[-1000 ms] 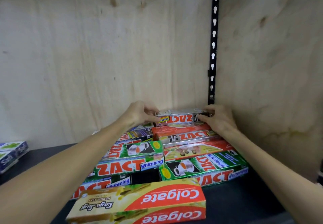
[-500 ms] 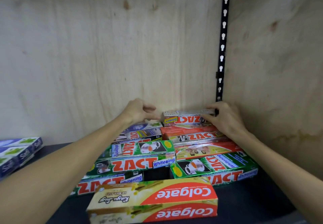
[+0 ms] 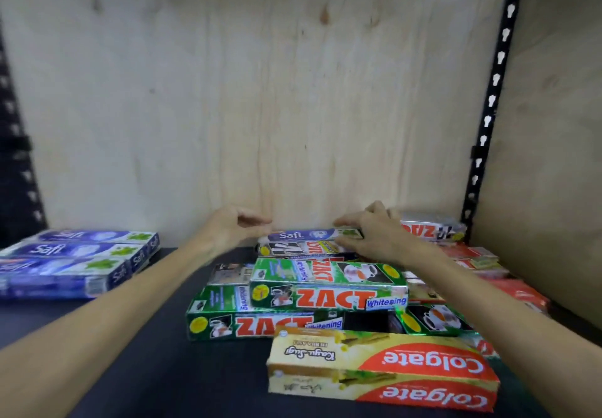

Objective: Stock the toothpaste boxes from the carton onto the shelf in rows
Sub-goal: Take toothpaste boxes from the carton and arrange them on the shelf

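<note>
Mid-sorting on the shelf (image 3: 156, 346), with a stray to deal with. Right hand (image 3: 371, 238) curled over the right end of a purple Safi box (image 3: 303, 234), which lies at the very back on top of a black-and-white Zact box (image 3: 293, 249), against the plywood back wall (image 3: 260, 91). Left hand (image 3: 228, 232) just off the box's left end, fingers loosely curled, thumb and fingertips apart, gripping nothing; whether touching the box, hard to tell. Green Zact Whitening boxes (image 3: 329, 287) stacked in front of it, red boxes (image 3: 508, 287) on the right, one silver Zact box (image 3: 430, 229) in the back right corner by the black slotted upright (image 3: 488, 108), a Colgate box (image 3: 381, 372) nearest. Other Safi boxes (image 3: 71, 261) in a row at the far left, well apart. No carton in view.

Likely next: closing the left hand on the free end, lifting the odd Safi box clear without dragging the Zact box beneath, then carrying it left to its own kind. Care needed: loose, uneven stack, easily toppled.
</note>
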